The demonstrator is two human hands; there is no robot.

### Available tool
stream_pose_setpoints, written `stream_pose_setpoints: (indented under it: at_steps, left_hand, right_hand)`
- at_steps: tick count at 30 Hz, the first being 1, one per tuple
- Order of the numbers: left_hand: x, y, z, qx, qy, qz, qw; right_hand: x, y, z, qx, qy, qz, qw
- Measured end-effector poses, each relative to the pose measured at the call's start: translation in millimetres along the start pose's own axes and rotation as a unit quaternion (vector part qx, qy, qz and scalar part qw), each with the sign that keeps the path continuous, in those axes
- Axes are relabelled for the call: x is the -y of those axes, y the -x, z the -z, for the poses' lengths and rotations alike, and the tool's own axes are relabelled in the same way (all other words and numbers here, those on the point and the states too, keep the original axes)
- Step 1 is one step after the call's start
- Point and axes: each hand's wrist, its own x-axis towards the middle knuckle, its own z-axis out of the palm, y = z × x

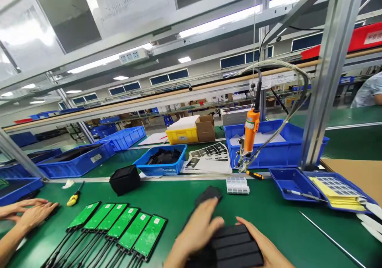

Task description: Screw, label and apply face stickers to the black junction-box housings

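My left hand point(195, 228) is blurred by motion, its fingers stretched forward and its thumb apart. Beneath its fingertips lies a dark flat panel point(209, 194), partly hidden by the hand; whether the two touch is unclear. My right hand point(258, 236) grips the right side of a black ribbed plastic block point(237, 246) at the bottom of the view. Part of that block is hidden behind my left forearm. Left of my hands, several green circuit boards point(151, 234) in black frames lie in a slanted row, with black cables running toward the front edge.
A co-worker's hands point(32, 216) rest at the far left, near a yellow screwdriver point(74, 196). An orange power screwdriver point(251, 129) hangs over the bench. Behind stand a black pouch point(125, 179), a blue basket point(162, 170) of black parts and a blue tray point(294, 186).
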Motion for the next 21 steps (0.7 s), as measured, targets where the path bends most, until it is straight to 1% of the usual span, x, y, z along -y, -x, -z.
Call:
stream_pose_setpoints:
  at_steps: [2, 3, 5, 7, 9, 11, 14, 16, 17, 19, 21]
  left_hand:
    - [14, -19, 12.9, -0.027, -0.013, 0.072, 0.997]
    - [20, -28, 15.8, -0.031, -0.012, 0.096, 0.995]
    - [27, -40, 14.6, -0.040, 0.000, 0.109, 0.993]
    - [27, -41, 9.4, -0.057, 0.017, 0.095, 0.994]
    - [23, -34, 6.5, -0.076, 0.037, 0.068, 0.994]
    - [18, -23, 8.9, -0.075, 0.067, 0.024, 0.995]
    - [15, -7, 20.5, -0.024, 0.127, -0.067, 0.989]
    - [16, 4, 28.3, 0.009, 0.167, -0.104, 0.980]
    - [17, 11, 30.7, 0.016, 0.186, -0.109, 0.976]
    - [20, 27, 30.4, 0.016, 0.200, -0.087, 0.976]
    - [21, 43, 21.5, 0.009, 0.161, -0.054, 0.985]
  right_hand:
    - [4, 2, 2, 0.007, 0.006, -0.014, 1.000]
    - [6, 3, 3, 0.006, 0.011, -0.019, 1.000]
    - [6, 4, 5, 0.004, 0.017, -0.019, 1.000]
    - [2, 6, 4, 0.002, 0.018, -0.012, 1.000]
    - [-2, 9, 1, -0.003, 0.017, -0.005, 1.000]
    - [-2, 11, -3, -0.015, 0.017, 0.004, 1.000]
    - [3, 15, -8, -0.035, 0.010, 0.015, 0.999]
    - [8, 17, -10, -0.051, 0.008, 0.007, 0.999]
    - [10, 17, -10, -0.059, 0.011, -0.002, 0.998]
    - [10, 15, -9, -0.068, 0.026, -0.023, 0.997]
    - [8, 11, -6, -0.057, 0.038, -0.028, 0.997]
